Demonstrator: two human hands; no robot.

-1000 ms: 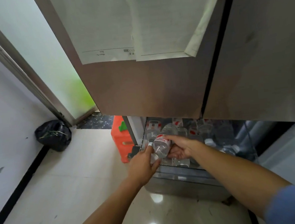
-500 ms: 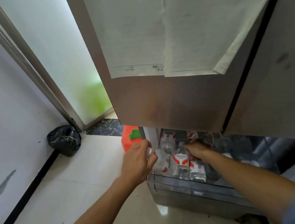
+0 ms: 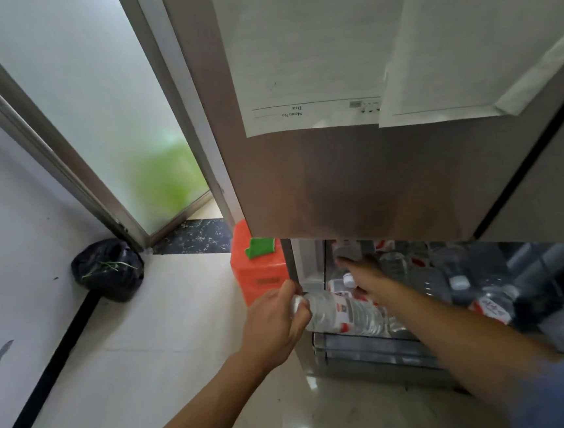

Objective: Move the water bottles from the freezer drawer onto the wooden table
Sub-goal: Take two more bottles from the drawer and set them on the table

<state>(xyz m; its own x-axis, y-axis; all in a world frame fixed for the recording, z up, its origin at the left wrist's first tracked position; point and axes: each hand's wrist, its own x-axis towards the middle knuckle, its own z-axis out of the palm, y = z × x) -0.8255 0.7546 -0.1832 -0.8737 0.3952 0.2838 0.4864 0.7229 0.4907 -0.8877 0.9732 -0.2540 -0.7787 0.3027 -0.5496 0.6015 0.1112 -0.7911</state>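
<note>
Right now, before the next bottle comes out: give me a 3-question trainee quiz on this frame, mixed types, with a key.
1. True or false: the left hand grips a water bottle near its cap.
2. Where does the right hand reach? A) into the freezer drawer B) to a black bag C) to the papers on the door
3. Fill in: the box on the floor beside the drawer is ___ in colour.

Key: 1 true; 2 A; 3 orange.
</note>
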